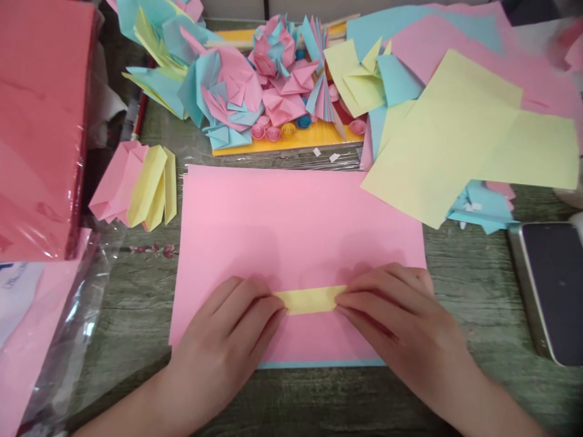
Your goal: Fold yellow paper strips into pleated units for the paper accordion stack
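A narrow folded strip of yellow paper (311, 300) lies across a stack of pink paper sheets (291, 224), with a blue sheet's edge showing at the bottom. My left hand (228, 331) pinches the strip's left end between thumb and fingers. At the right end, my right hand (405, 321) grips it the same way. Only the middle of the strip shows; both ends are hidden by my fingers. To the left of the stack sit folded pink and yellow paper pieces (146, 185).
Loose yellow sheets (446, 133) overlap the stack's upper right corner. Origami flowers and rolled paper coils crowd a yellow-edged board (291, 142) at the back. A dark-screened phone (553, 291) lies at right. Red paper in clear wrap (40, 127) fills the far left.
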The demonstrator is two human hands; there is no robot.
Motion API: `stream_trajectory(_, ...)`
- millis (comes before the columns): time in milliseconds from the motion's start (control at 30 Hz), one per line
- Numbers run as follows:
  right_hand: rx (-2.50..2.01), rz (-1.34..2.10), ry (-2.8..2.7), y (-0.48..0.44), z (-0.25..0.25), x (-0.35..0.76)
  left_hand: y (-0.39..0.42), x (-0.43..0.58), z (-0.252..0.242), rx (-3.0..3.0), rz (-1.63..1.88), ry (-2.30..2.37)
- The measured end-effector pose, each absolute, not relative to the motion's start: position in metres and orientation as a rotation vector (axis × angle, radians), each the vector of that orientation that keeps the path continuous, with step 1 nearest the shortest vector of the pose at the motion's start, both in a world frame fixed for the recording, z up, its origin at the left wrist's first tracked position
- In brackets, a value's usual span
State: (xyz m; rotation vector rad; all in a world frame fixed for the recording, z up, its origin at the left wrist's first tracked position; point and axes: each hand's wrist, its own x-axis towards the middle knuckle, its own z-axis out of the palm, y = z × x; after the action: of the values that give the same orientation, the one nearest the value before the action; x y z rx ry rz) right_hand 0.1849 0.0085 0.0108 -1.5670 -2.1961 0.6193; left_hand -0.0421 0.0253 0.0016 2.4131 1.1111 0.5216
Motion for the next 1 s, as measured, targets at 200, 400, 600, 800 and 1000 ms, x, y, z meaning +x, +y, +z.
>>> stream_trajectory(200,-1.581,0.663,-2.167,0.008,0.010,0.188,0.023,-0.046,0.001,2.462,0.474,1.080)
stream_trajectory(400,-1.408,0.547,-2.344,-0.001,0.016,0.190,0.021,-0.051,0.003,2.554,0.443,0.995)
stream_trajectory(600,-1.470,0.530,-2.298,0.001,0.012,0.187,0.025,-0.044,0.003,2.503,0.483,1.098)
stream_trajectory(800,-1.614,0.518,-2.121,0.004,0.007,0.179,0.026,-0.039,0.001,2.395,0.500,1.167)
stream_trajectory(1000,-1.713,0.571,-2.094,0.001,0.004,0.177,0.025,-0.037,0.003,2.323,0.468,1.236)
